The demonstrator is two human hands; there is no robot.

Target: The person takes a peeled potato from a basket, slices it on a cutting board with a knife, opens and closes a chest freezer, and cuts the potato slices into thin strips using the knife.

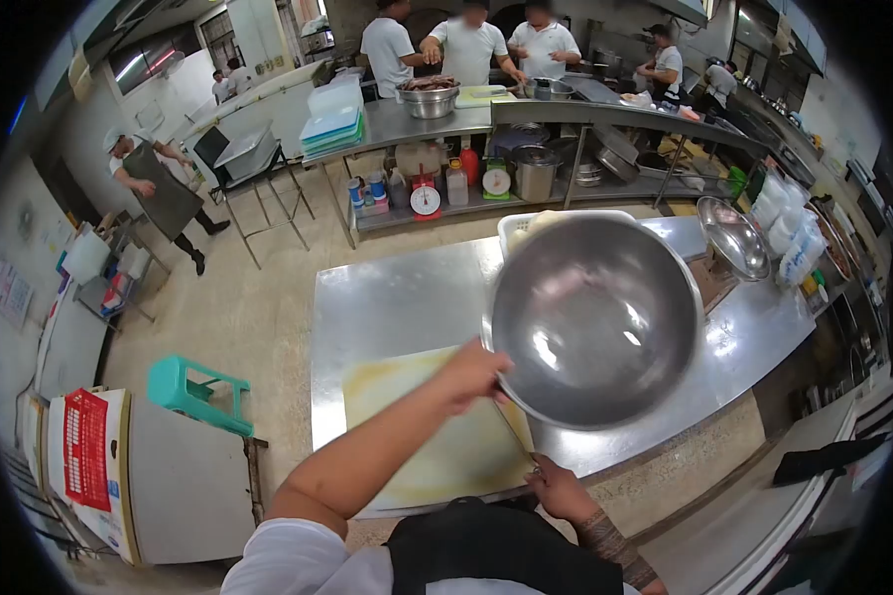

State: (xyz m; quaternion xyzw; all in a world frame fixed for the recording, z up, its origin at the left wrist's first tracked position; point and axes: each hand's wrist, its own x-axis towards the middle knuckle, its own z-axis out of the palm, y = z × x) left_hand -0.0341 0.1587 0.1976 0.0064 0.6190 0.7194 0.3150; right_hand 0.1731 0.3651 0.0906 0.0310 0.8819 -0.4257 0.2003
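Note:
My left hand [471, 377] is closed on the rim of a large, wide steel mixing bowl [595, 347], which is tilted so that its bare inside faces me. Below the bowl, my right hand [562, 490] is closed around the handle of a knife [518, 434]. The thin blade points up and away from me, over the right edge of a pale, stained cutting board [417, 436]. Behind the bowl and partly hidden by it is a white basket [610, 215] with something pale in it.
The steel table [397, 288] carries a shiny metal lid or bowl [732, 238] and plastic bags [794, 233] on the right. A green stool [200, 392] stands left. An aproned person [164, 188] is on the left; several others work behind a counter [427, 124].

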